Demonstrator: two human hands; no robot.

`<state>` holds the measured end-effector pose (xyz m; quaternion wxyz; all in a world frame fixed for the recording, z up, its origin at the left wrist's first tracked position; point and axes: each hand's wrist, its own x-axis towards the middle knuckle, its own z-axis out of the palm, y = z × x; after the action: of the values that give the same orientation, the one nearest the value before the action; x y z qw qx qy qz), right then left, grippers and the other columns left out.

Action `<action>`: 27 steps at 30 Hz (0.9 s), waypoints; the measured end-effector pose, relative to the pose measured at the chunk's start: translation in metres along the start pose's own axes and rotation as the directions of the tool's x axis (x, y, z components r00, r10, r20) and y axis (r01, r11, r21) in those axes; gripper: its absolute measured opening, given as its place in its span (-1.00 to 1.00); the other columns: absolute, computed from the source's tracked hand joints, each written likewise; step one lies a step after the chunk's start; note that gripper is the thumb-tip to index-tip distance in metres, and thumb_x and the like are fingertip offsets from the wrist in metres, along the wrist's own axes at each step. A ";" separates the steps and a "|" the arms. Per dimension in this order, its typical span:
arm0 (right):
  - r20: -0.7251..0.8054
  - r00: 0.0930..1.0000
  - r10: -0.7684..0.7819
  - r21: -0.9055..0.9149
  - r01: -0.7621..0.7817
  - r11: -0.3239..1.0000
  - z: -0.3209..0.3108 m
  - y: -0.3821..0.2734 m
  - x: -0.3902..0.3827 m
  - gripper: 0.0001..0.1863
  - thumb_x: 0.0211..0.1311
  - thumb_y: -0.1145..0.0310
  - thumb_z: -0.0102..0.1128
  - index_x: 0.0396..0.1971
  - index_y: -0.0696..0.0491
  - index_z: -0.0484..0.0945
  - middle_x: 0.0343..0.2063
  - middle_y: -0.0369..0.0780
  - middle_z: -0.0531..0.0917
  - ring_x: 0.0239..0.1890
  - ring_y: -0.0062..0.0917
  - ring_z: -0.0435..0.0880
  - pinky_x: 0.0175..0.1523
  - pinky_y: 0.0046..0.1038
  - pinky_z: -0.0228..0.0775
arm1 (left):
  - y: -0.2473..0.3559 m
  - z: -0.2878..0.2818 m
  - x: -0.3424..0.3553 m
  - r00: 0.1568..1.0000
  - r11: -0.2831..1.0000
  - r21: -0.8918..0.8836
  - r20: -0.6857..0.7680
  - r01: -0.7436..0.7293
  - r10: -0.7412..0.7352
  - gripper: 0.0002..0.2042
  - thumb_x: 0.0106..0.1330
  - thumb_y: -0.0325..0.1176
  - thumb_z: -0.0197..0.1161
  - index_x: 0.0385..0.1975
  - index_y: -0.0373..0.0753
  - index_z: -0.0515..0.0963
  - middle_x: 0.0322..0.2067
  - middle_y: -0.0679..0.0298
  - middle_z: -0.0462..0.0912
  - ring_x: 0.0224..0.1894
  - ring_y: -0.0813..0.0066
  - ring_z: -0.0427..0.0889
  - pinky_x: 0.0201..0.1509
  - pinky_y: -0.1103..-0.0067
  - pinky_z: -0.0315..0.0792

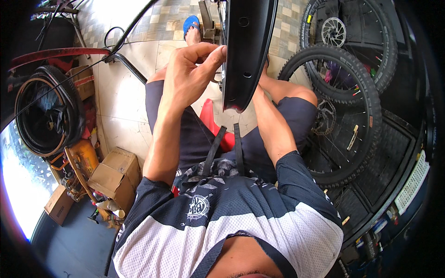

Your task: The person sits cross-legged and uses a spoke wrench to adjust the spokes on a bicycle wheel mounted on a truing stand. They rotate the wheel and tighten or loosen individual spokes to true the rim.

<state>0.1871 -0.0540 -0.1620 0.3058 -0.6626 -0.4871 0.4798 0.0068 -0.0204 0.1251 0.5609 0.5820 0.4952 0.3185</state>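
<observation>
A black bicycle rim (pixel 247 51) without a tire stands upright in front of me, between my knees, with round holes along its inner channel. My left hand (pixel 192 69) is at its left side. The thumb and fingers are closed in a pinch against the rim's edge; whatever is between them is hidden. My right forearm (pixel 273 123) reaches up behind the rim's right side, and the rim covers the right hand and its fingers. A metal stand (pixel 208 23) shows just left of the rim, partly hidden by it.
Two bicycle wheels with knobby tires, a nearer wheel (pixel 373 118) and a farther wheel (pixel 394 41), lie at right by a black ridged mat (pixel 394 153). Tires (pixel 74 104) hang at left above cardboard boxes (pixel 111 173). A red seat (pixel 211 118) shows between my legs.
</observation>
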 end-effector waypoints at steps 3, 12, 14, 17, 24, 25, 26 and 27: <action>-0.045 0.994 -0.099 0.000 0.099 0.995 0.005 0.014 0.005 -0.54 0.26 0.04 0.19 -0.05 0.11 0.63 -0.29 -0.03 0.72 -0.24 -0.30 0.71 -0.11 -0.38 0.48 | 0.002 0.001 0.000 0.999 0.999 0.002 -0.010 -0.034 0.034 -0.72 0.39 -0.27 0.27 -0.33 -0.43 0.68 -0.69 0.40 0.50 -0.61 0.76 0.41 -0.54 0.70 0.26; 0.131 0.990 -0.057 0.329 0.011 0.944 0.011 0.034 0.015 -0.69 0.39 0.23 0.15 -0.09 0.15 0.64 -0.31 -0.32 0.72 -0.26 -0.66 0.60 -0.09 -0.54 0.42 | 0.002 0.000 0.001 0.998 0.998 0.003 -0.005 -0.057 0.057 -0.71 0.39 -0.26 0.27 -0.34 -0.43 0.68 -0.70 0.41 0.49 -0.62 0.76 0.39 -0.55 0.69 0.24; 0.159 0.987 -0.034 0.338 -0.022 0.941 0.007 0.028 0.013 -0.70 0.37 0.23 0.19 -0.09 0.14 0.66 -0.32 -0.32 0.72 -0.26 -0.67 0.60 -0.08 -0.55 0.42 | 0.001 0.000 0.002 0.998 0.998 0.026 -0.002 -0.056 0.056 -0.71 0.39 -0.25 0.27 -0.33 -0.42 0.68 -0.71 0.41 0.49 -0.62 0.77 0.37 -0.56 0.68 0.22; 0.084 0.995 -0.054 0.449 0.010 0.894 -0.003 0.016 -0.002 -0.67 0.33 0.19 0.25 -0.08 0.13 0.68 -0.31 -0.31 0.73 -0.25 -0.67 0.62 -0.07 -0.57 0.42 | -0.001 0.000 0.001 0.998 0.998 0.043 -0.005 -0.055 0.055 -0.71 0.39 -0.24 0.26 -0.32 -0.40 0.69 -0.71 0.41 0.49 -0.62 0.78 0.37 -0.56 0.68 0.22; -0.164 0.985 0.059 0.721 0.079 0.688 -0.016 -0.012 -0.009 -0.64 0.23 0.11 0.35 -0.10 0.04 0.72 -0.29 -0.28 0.78 -0.22 -0.67 0.66 -0.06 -0.55 0.44 | -0.011 0.001 0.002 0.996 0.996 0.033 0.005 -0.084 0.084 -0.68 0.40 -0.21 0.22 -0.27 -0.42 0.68 -0.59 0.27 0.67 -0.52 0.72 0.53 -0.45 0.66 0.39; -0.220 0.974 0.062 0.632 0.094 0.769 -0.019 -0.014 -0.012 -0.64 0.22 0.10 0.35 -0.10 0.02 0.73 -0.29 -0.27 0.78 -0.22 -0.66 0.67 -0.06 -0.54 0.45 | -0.013 0.000 0.003 0.997 0.995 0.057 0.016 -0.080 0.079 -0.68 0.40 -0.21 0.22 -0.27 -0.42 0.68 -0.57 0.26 0.68 -0.50 0.71 0.55 -0.43 0.65 0.41; -0.277 0.961 -0.020 0.471 0.154 0.869 -0.022 -0.016 -0.015 -0.64 0.22 0.08 0.35 -0.10 0.00 0.73 -0.29 -0.27 0.78 -0.22 -0.64 0.68 -0.07 -0.52 0.46 | -0.016 0.000 0.004 0.997 0.994 0.080 0.029 -0.074 0.072 -0.67 0.40 -0.21 0.23 -0.27 -0.43 0.68 -0.56 0.25 0.69 -0.48 0.70 0.57 -0.42 0.65 0.42; -0.316 0.943 -0.109 0.201 0.178 0.963 -0.024 -0.018 -0.019 -0.64 0.22 0.07 0.34 -0.10 -0.01 0.73 -0.29 -0.26 0.78 -0.22 -0.63 0.69 -0.07 -0.52 0.46 | -0.019 0.003 0.006 0.990 0.990 0.035 0.017 -0.139 0.138 -0.67 0.40 -0.19 0.23 -0.28 -0.42 0.68 -0.56 0.25 0.68 -0.48 0.70 0.57 -0.42 0.63 0.43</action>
<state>0.2024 -0.0645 -0.1314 0.4845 -0.6514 -0.4239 0.4015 0.0070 -0.0180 0.1049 0.5303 0.6272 0.4554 0.3435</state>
